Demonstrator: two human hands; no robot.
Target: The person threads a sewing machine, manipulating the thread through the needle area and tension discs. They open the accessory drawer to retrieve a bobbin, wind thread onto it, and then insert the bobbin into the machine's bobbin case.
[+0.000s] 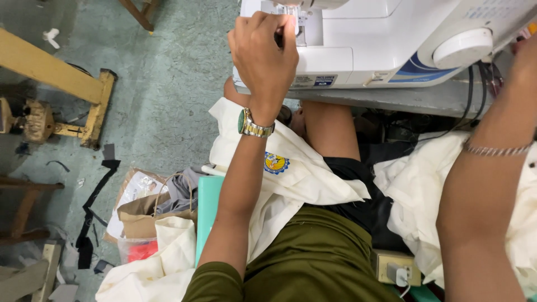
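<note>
The left hand (263, 56) is raised to the needle end of a white sewing machine (386, 39), which stands on a grey desk (403, 99) at the top of the view. Its fingers (277, 25) are curled together against the machine's needle area (292, 17), pinched on something small and dark that cannot be made out. A gold and green wristwatch (253, 125) sits on that wrist.

The right hand (526, 59) reaches up at the far right edge, beside the machine's round white handwheel (463, 47) and near the black cables (475, 89). Its fingers are cut off by the frame, so whether they are apart or closed cannot be told. A thin silver bracelet (495, 150) circles that wrist.

Cream cloth (291, 173) with a round blue and yellow patch (275, 163) lies across the person's lap below the desk, well below both hands. A brown paper bag (148, 215) stands on the green floor (168, 84) to the left, among dark fabric scraps (92, 212).
</note>
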